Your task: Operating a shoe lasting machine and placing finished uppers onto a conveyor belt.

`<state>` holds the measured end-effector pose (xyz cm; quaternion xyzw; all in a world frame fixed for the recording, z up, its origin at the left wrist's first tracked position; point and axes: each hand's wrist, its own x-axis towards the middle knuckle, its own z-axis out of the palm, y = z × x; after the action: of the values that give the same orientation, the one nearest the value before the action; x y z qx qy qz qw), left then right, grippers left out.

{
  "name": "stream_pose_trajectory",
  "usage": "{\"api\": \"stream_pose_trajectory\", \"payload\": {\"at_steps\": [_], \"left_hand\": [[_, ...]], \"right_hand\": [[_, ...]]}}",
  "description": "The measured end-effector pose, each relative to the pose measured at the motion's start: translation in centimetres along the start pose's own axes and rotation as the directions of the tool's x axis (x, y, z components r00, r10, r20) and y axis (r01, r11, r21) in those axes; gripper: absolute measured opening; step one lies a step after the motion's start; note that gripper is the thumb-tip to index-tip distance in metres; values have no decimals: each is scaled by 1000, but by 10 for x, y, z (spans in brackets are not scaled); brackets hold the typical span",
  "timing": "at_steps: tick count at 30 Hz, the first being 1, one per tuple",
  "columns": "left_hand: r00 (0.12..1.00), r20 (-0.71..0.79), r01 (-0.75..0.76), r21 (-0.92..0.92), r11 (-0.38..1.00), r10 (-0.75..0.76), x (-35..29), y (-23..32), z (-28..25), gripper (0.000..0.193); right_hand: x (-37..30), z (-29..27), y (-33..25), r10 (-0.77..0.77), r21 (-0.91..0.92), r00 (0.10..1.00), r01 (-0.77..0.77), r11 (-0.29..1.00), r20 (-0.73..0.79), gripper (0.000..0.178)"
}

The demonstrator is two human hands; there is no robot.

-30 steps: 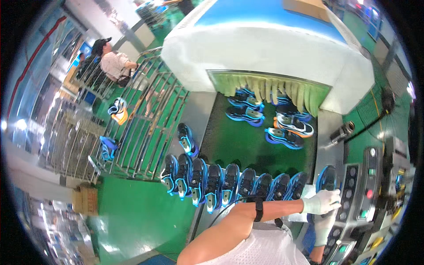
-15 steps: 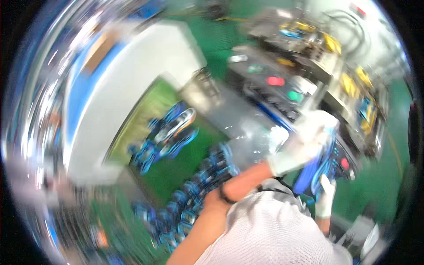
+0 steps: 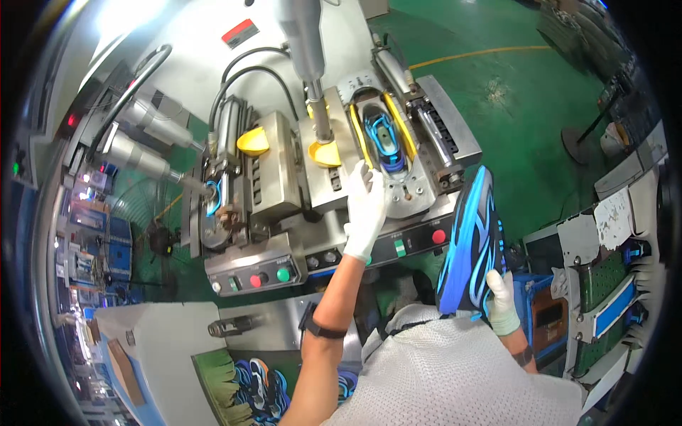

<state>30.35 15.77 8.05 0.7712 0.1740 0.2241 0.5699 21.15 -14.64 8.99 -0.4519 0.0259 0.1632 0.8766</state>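
Observation:
My right hand (image 3: 501, 298), in a white glove, grips a blue-and-black sneaker (image 3: 469, 245) at its lower right edge, standing on end in front of my body. My left hand (image 3: 366, 209), gloved too, reaches forward over the front of a metal press machine (image 3: 284, 163). Its fingers are stretched out and hold nothing; they lie just left of a station with yellow side pads (image 3: 401, 128). Inside that station sits another blue-and-black shoe (image 3: 383, 138), its opening facing up. Whether my fingertips touch the machine I cannot tell.
A control panel (image 3: 334, 259) with red and green buttons runs along the machine's front. Metal cylinders (image 3: 302, 42) hang over it. Several shoes (image 3: 263, 387) lie on a green mat at lower left. A rack with green shelves (image 3: 604, 291) stands at right; a fan (image 3: 160, 241) at left.
The view has swung from the shoe-covered mat to the press machine. My left hand has gone from beside the sneaker to the machine; my right hand keeps the sneaker.

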Motion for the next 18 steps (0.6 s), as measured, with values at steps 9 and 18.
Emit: {"api": "stream_pose_trajectory", "payload": {"at_steps": [9, 18], "left_hand": [[989, -79, 150, 499, 854, -127, 152, -101, 123, 86], [966, 91, 251, -128, 959, -241, 99, -73, -26, 41]], "right_hand": [[-22, -41, -14, -49, -249, 978, -2, 969, -202, 84], [45, 6, -16, -61, -408, 997, 34, 912, -54, 56]]}}
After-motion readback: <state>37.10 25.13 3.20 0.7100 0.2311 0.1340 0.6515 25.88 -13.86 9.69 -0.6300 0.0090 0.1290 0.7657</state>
